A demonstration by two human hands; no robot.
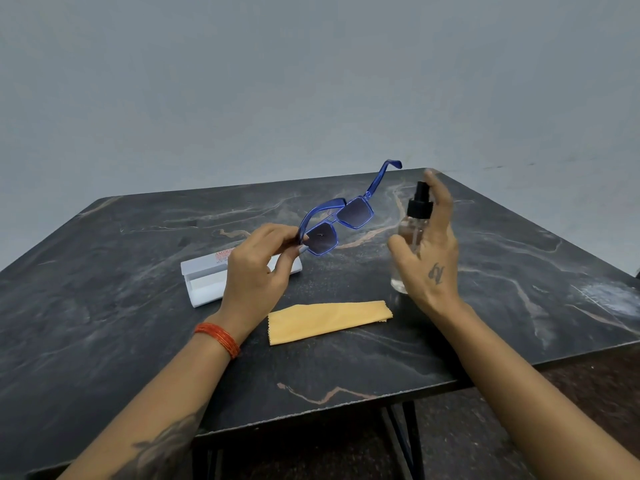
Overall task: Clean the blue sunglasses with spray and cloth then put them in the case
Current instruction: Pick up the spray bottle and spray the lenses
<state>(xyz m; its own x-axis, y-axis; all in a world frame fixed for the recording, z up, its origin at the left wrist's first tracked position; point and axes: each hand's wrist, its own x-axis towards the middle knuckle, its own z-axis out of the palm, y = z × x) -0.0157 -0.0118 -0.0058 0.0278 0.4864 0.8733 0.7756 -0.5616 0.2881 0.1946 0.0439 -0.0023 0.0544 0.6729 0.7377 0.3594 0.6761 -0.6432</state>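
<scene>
left hand (258, 268) pinches sunglasses (337, 221), temples pointing away.

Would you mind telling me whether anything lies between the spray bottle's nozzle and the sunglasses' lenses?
Nothing visible does. The right hand holds the spray bottle beside the blue sunglasses, which the left hand pinches at one corner; only open air separates nozzle and lenses.

Red print on case (239, 271) — illegible

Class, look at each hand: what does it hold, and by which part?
The left hand pinches the blue sunglasses at one corner of the frame. The right hand grips the spray bottle around its clear body.
</scene>
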